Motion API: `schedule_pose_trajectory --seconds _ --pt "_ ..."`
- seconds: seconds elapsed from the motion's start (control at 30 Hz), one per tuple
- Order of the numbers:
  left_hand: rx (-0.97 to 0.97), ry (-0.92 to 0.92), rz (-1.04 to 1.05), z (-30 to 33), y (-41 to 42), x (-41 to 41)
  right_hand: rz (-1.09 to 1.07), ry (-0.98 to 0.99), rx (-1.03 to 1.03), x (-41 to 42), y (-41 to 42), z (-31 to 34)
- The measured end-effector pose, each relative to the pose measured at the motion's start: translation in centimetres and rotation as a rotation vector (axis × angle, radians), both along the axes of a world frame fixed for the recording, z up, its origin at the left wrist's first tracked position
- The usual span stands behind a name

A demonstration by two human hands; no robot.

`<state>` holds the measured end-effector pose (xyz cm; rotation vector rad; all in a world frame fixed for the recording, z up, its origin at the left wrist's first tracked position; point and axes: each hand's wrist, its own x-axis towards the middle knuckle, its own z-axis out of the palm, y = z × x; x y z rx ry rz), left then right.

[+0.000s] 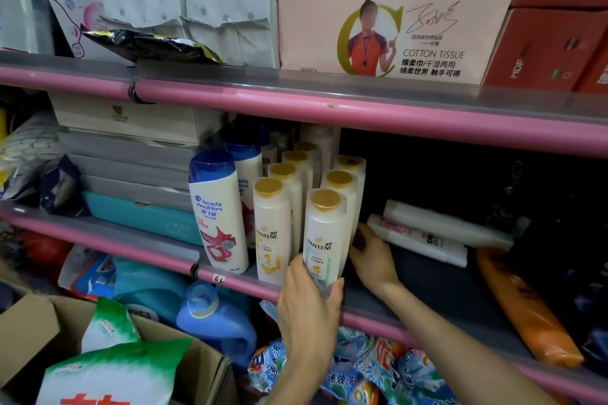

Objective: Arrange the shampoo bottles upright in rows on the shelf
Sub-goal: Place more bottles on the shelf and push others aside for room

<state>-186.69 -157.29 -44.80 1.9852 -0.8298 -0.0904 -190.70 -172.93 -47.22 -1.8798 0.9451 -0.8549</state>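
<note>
On the middle shelf (pixel 427 302) white Pantene shampoo bottles with gold caps stand upright in two rows. My left hand (pixel 307 302) grips the base of the front bottle of the right row (pixel 324 233), thumb on its left side and fingers under its right edge. My right hand (pixel 370 255) touches the right side of that row, fingers behind the front bottle. The left row's front bottle (pixel 271 230) stands beside it. Two white Head & Shoulders bottles with blue caps (pixel 217 210) stand to the left, leaning slightly.
White flat packs (pixel 427 233) and an orange pouch (pixel 526 309) lie on the shelf to the right. Stacked grey and teal boxes (pixel 138 174) fill the left. Below are a blue detergent jug (pixel 214 316), detergent bags and a cardboard box (pixel 29 332). Tissue packs sit on the upper shelf.
</note>
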Motion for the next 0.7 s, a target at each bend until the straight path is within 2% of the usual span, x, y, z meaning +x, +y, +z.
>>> schedule_pose_trajectory --seconds 0.2,0.3,0.4,0.57,0.7 --pt "-0.009 -0.025 -0.095 0.0 2.4 0.6 -0.039 0.095 0.114 -2.0 1.6 2.9" --pt "-0.013 -0.052 -0.076 -1.1 5.3 0.7 -0.081 0.061 0.065 -4.5 4.9 4.4" --pt "0.022 -0.057 -0.061 -3.2 8.4 0.9 -0.030 -0.002 0.022 -6.6 9.1 4.8" --pt "0.236 0.122 -0.077 -8.3 12.3 0.7 0.055 -0.022 0.067 -7.6 15.3 1.3" --pt "0.461 0.271 -0.101 -12.3 14.1 0.5 0.114 0.192 0.177 -7.5 17.5 -4.6"
